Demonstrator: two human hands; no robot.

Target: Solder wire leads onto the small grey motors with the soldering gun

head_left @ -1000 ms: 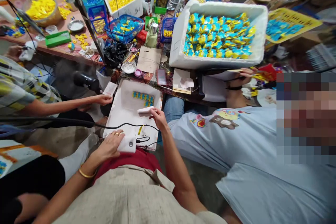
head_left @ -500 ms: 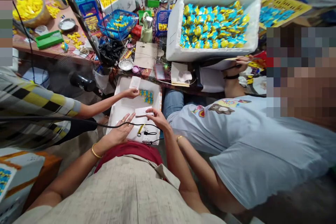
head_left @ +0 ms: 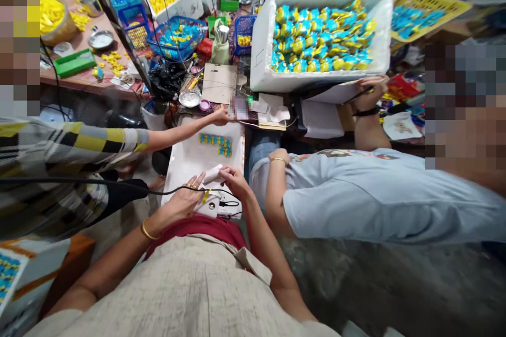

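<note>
A white foam box (head_left: 184,154) lies in front of my lap, with several small blue-and-yellow pieces (head_left: 215,141) in rows at its far right. Over its near part, my right hand (head_left: 236,181) pinches a folded white paper slip (head_left: 212,174) between thumb and fingers. My left hand (head_left: 185,199) has its fingers stretched out, their tips close to the slip's left end. Whether they touch it is hard to tell. Below the hands lie a white device with a round metal part (head_left: 212,205) and a black cable (head_left: 228,204).
From the left a person's hand (head_left: 222,115) reaches to the table edge beside papers (head_left: 272,110). At the right, another person's hand (head_left: 370,90) holds a pen. A large foam box (head_left: 322,81) of blue-and-yellow pieces stands behind. A cable crosses over my left hand.
The left person's hand has moved from the foam box to the table edge, and its paper is now by the other papers. The slip in my right hand has tilted. More pieces show in the row.
</note>
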